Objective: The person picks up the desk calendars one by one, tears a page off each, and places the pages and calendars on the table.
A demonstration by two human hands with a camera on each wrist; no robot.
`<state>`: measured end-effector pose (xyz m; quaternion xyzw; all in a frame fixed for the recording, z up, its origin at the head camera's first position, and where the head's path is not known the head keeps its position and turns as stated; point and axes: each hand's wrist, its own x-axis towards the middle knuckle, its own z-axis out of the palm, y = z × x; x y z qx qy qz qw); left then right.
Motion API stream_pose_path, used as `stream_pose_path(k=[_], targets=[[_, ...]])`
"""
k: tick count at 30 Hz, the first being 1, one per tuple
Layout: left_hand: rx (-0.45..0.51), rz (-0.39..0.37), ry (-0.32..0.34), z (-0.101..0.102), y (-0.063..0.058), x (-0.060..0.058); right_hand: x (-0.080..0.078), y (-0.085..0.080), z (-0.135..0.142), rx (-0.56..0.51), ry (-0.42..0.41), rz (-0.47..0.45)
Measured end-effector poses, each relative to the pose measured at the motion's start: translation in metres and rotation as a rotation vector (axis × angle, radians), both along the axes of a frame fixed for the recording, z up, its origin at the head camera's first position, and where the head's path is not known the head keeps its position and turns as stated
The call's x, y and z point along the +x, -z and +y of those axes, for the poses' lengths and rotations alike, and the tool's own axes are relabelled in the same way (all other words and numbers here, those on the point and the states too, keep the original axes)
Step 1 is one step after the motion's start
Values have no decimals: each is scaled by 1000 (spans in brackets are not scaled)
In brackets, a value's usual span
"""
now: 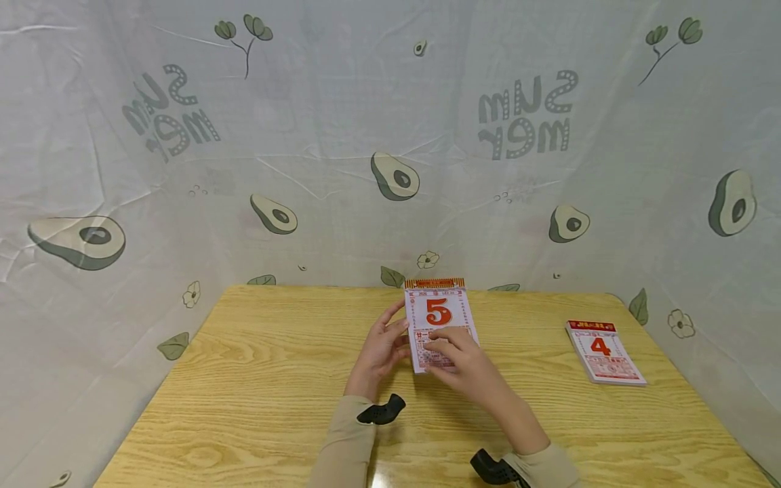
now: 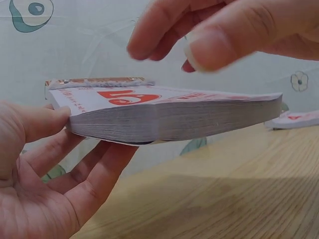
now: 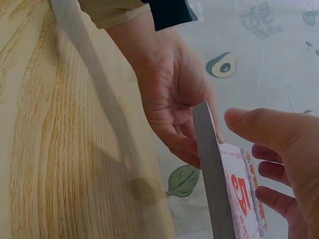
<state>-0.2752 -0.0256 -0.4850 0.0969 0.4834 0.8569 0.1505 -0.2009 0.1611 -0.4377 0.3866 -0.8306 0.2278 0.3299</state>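
Observation:
A thick tear-off calendar (image 1: 441,312) with a large red 5 and a gold-and-red top strip is held above the table. My left hand (image 1: 379,349) grips its left edge; in the left wrist view the thumb (image 2: 47,121) lies on the upper face and the fingers are beneath. The thick stack of page edges (image 2: 169,119) faces that camera. Over the lower part of the page hovers my right hand (image 1: 466,362), its fingers loosely bent. In the right wrist view, a gap shows between the right thumb (image 3: 249,122) and the page.
A second tear-off calendar (image 1: 604,352) showing a red 4 lies on the right of the wooden table (image 1: 262,393). Behind and at both sides hangs a pale curtain (image 1: 342,102) printed with avocados. Black curved pieces (image 1: 382,410) sit at both wrists.

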Motion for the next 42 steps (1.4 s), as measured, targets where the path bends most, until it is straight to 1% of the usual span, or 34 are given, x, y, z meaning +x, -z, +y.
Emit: stream_pose_path(k=[8, 16, 21, 26, 33, 38, 42], targets=[[-7, -15, -14, 1, 0, 0, 2, 3, 0, 59, 26, -44], [-14, -9, -16, 1, -1, 1, 2, 4, 0, 62, 25, -41], [-15, -1, -6, 0, -1, 1, 4, 1, 0, 63, 35, -71], [-13, -12, -5, 1, 0, 0, 6, -2, 0, 72, 50, -96], [-13, -14, -15, 3, 0, 0, 6, -3, -1, 90, 80, -87], [-6, -7, -15, 7, 1, 1, 6, -2, -1, 73, 125, -84], [1, -3, -14, 10, 0, 2, 5, -2, 0, 42, 142, -77]])
